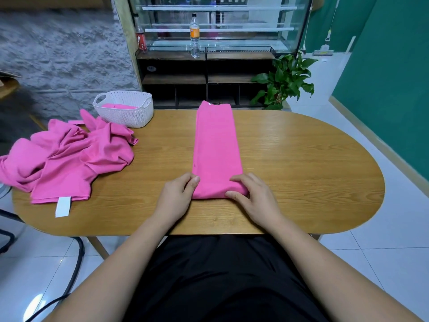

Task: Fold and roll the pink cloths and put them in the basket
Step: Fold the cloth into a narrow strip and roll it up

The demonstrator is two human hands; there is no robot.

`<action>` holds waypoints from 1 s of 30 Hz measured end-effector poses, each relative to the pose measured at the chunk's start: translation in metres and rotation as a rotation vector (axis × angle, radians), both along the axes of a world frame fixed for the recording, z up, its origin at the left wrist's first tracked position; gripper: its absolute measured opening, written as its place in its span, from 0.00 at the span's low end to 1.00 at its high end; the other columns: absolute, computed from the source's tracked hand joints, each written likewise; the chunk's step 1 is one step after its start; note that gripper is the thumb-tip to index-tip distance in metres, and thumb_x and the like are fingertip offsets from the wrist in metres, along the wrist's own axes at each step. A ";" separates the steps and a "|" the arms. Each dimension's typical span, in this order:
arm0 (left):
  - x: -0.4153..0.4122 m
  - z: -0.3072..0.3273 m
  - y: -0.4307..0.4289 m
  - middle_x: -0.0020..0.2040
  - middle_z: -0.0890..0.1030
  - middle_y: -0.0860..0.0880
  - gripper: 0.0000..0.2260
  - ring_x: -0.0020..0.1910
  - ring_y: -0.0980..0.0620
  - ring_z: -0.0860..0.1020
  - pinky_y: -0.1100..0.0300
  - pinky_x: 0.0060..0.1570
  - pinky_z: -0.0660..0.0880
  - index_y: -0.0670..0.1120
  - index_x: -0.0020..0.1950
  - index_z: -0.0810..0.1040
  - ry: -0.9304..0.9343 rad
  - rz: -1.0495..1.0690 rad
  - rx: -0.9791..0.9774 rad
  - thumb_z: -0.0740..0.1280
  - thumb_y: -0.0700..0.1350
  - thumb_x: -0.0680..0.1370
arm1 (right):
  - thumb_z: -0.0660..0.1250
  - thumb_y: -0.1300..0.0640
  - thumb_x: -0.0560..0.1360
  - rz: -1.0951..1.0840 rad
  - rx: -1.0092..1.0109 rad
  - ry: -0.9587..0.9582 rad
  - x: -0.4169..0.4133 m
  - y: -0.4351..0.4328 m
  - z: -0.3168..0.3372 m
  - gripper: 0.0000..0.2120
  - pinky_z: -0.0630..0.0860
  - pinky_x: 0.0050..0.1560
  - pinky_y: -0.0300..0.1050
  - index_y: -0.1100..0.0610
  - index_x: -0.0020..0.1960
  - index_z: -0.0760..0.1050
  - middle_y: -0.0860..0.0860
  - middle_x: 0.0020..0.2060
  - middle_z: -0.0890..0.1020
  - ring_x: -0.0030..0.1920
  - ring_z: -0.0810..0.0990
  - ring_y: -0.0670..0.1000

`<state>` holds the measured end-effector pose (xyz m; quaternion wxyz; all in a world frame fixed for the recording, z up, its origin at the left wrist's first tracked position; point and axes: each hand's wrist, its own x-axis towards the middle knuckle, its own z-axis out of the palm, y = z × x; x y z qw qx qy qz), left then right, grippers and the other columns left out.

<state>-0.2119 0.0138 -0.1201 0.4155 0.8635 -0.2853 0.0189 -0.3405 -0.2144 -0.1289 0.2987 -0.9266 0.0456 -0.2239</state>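
Observation:
A pink cloth [216, 145] lies folded into a long narrow strip down the middle of the wooden table [301, 163], its far end at the table's back edge. Its near end is turned over into a small roll. My left hand [178, 194] grips the roll's left end, fingers curled on it. My right hand [253, 194] holds the right end, fingers over the top and thumb at the front. A white woven basket [125, 109] stands at the back left with a rolled pink cloth [118, 106] inside. A heap of unfolded pink cloths [67, 159] lies on the left.
A white label [62, 206] hangs from the heap near the table's front edge. Behind the table stand a dark shelf unit with two bottles [194, 34] and a potted plant [285, 82]. A green wall runs along the right.

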 end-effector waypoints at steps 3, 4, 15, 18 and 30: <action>0.001 -0.003 0.001 0.42 0.82 0.56 0.09 0.44 0.56 0.79 0.50 0.48 0.75 0.52 0.50 0.83 -0.072 -0.013 -0.008 0.65 0.53 0.85 | 0.67 0.38 0.81 0.013 0.009 0.033 -0.001 0.002 0.000 0.21 0.74 0.61 0.48 0.51 0.66 0.77 0.46 0.56 0.79 0.59 0.78 0.49; 0.000 -0.004 0.001 0.46 0.82 0.57 0.09 0.48 0.55 0.80 0.50 0.52 0.76 0.52 0.52 0.84 -0.121 -0.031 -0.019 0.65 0.52 0.84 | 0.67 0.38 0.81 0.007 0.002 0.042 -0.001 0.003 0.001 0.21 0.74 0.60 0.48 0.51 0.66 0.77 0.46 0.56 0.79 0.59 0.78 0.50; -0.006 0.004 0.004 0.55 0.80 0.61 0.21 0.59 0.60 0.76 0.67 0.61 0.69 0.55 0.60 0.84 -0.161 -0.184 0.030 0.79 0.61 0.71 | 0.61 0.34 0.82 -0.062 -0.034 0.045 0.002 0.003 -0.002 0.21 0.74 0.62 0.56 0.48 0.64 0.76 0.45 0.54 0.77 0.58 0.76 0.50; -0.006 0.006 0.002 0.53 0.81 0.63 0.18 0.56 0.62 0.77 0.68 0.59 0.70 0.56 0.60 0.84 -0.106 -0.163 0.016 0.77 0.60 0.73 | 0.68 0.34 0.79 -0.093 -0.036 -0.016 0.001 0.002 0.000 0.23 0.71 0.65 0.53 0.48 0.66 0.77 0.43 0.57 0.74 0.61 0.73 0.49; -0.003 0.005 0.003 0.49 0.86 0.64 0.06 0.51 0.63 0.82 0.58 0.54 0.77 0.58 0.55 0.85 0.057 -0.058 -0.034 0.69 0.56 0.83 | 0.75 0.38 0.75 -0.053 -0.129 -0.081 -0.002 0.003 0.001 0.28 0.70 0.62 0.51 0.50 0.70 0.77 0.44 0.62 0.77 0.63 0.74 0.50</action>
